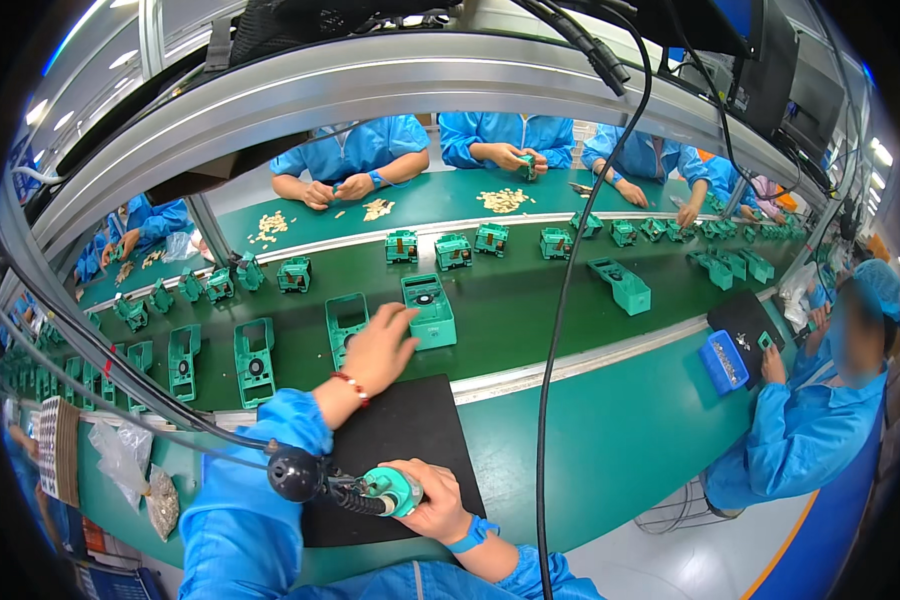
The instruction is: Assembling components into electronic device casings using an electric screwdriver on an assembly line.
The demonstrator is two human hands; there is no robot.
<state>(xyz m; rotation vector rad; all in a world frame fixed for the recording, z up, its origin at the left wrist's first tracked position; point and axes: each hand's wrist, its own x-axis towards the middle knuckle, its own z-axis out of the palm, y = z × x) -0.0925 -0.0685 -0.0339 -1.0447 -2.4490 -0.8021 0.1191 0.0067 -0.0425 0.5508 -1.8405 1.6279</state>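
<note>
My left hand (375,348) stretches out over the green belt, its fingers apart, with a beaded bracelet at the wrist. Its fingertips are beside a green plastic housing (432,318) with a round black insert; whether they touch it, I cannot tell. Just left of the hand lies another green housing (346,312), partly covered by it. Close to my body, above the black mat (400,420), my right hand (438,502) grips a round green plastic part (398,487). A black ball-shaped fitting (295,473) with a ribbed neck hides some of that part.
Green housings (255,360) and small green assemblies (453,250) line the belt (510,300). A black cable (545,420) hangs in front. Plastic bags (162,500) lie at left. Across the belt, people in blue handle parts near pale piles (505,201); another person (820,400) works at right beside a blue bin (723,362).
</note>
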